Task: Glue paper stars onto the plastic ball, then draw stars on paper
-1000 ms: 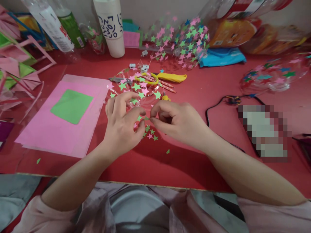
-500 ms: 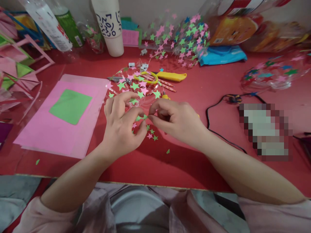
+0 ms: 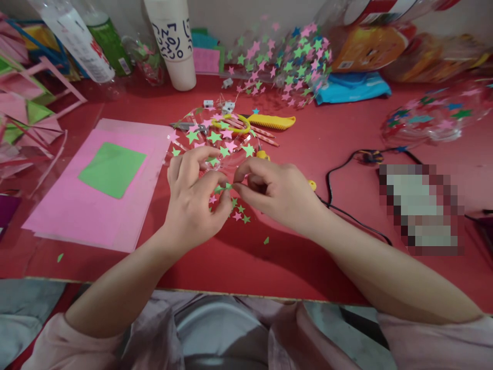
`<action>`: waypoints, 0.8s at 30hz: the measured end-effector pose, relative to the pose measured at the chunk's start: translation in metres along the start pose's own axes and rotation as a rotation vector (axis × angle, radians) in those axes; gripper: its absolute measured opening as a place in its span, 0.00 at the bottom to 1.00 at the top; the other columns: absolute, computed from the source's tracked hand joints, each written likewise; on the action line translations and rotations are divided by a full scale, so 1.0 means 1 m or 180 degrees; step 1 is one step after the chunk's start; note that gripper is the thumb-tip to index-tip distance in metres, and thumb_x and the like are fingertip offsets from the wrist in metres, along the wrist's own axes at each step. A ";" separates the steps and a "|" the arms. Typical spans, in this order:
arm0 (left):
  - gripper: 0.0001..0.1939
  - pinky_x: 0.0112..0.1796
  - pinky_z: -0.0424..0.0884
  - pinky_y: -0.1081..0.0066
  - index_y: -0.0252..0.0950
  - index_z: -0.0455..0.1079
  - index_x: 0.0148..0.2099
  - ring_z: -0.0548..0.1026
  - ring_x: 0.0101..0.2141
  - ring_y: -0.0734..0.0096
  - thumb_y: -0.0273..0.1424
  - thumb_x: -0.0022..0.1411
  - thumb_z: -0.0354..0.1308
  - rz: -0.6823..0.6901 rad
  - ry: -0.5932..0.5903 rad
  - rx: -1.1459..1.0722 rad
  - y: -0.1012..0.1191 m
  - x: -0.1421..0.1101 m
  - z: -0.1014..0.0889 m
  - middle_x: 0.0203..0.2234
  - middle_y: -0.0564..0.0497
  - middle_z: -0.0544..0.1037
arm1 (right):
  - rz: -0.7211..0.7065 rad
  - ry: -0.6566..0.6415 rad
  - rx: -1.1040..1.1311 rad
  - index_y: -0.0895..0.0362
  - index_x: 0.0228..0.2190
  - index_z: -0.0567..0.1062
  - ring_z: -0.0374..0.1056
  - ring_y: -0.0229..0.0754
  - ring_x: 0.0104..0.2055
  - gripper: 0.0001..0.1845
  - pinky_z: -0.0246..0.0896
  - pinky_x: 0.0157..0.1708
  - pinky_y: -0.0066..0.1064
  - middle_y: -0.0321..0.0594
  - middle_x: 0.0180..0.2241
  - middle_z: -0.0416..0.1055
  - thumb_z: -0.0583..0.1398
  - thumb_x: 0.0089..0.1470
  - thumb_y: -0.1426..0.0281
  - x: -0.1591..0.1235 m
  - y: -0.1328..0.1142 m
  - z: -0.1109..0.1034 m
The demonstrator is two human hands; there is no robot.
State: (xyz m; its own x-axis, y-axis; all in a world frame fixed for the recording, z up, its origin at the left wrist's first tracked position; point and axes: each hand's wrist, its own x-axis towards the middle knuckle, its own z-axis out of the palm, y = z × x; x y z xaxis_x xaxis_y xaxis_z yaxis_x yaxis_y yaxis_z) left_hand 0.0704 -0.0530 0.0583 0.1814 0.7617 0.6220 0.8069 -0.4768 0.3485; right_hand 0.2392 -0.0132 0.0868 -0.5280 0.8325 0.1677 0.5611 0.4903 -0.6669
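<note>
My left hand (image 3: 194, 203) and my right hand (image 3: 275, 192) meet at the middle of the red table (image 3: 292, 257). Between their pinched fingertips is a small green paper star (image 3: 224, 187). Under the fingers lie a few loose green and pink stars (image 3: 239, 213). Just beyond the hands lies a clear balloon (image 3: 215, 139) stuck with green and pink stars.
A pink sheet (image 3: 88, 205) with a green square (image 3: 111, 168) lies left. Behind the balloon are yellow-handled scissors (image 3: 231, 125) and a yellow comb (image 3: 271, 122). A black cable (image 3: 346, 205) runs right. Bottles, a white cup (image 3: 175, 41) and star-covered balloons (image 3: 288, 64) line the back.
Both hands have shifted very slightly; the fingertips have closed tighter on the green star. Nothing else has moved.
</note>
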 end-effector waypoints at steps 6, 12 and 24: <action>0.03 0.47 0.64 0.53 0.37 0.69 0.33 0.69 0.44 0.56 0.26 0.53 0.58 -0.0024 0.0004 -0.0021 -0.001 0.000 0.001 0.49 0.43 0.69 | -0.0072 0.0022 -0.0042 0.56 0.28 0.69 0.53 0.30 0.20 0.02 0.43 0.25 0.25 0.27 0.17 0.59 0.56 0.51 0.73 -0.001 0.001 0.002; 0.03 0.46 0.65 0.53 0.37 0.69 0.32 0.69 0.43 0.56 0.25 0.54 0.59 0.0004 0.0019 0.0016 0.000 0.000 0.001 0.48 0.41 0.70 | -0.0080 0.0038 -0.0089 0.56 0.29 0.71 0.54 0.30 0.21 0.03 0.44 0.26 0.25 0.27 0.18 0.60 0.56 0.51 0.73 -0.001 0.001 0.002; 0.02 0.47 0.64 0.54 0.38 0.67 0.32 0.70 0.43 0.58 0.28 0.57 0.58 -0.0034 0.0038 0.0189 0.000 0.001 0.001 0.49 0.44 0.70 | -0.0126 0.0112 -0.0160 0.57 0.31 0.72 0.53 0.31 0.21 0.05 0.44 0.26 0.25 0.28 0.18 0.61 0.56 0.53 0.72 -0.002 0.002 0.004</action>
State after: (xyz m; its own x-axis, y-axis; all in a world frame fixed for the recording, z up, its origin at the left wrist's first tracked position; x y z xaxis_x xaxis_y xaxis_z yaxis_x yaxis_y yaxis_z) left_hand 0.0711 -0.0522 0.0586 0.1663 0.7612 0.6269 0.8408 -0.4416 0.3132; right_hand 0.2389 -0.0153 0.0827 -0.5282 0.8203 0.2191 0.5720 0.5345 -0.6222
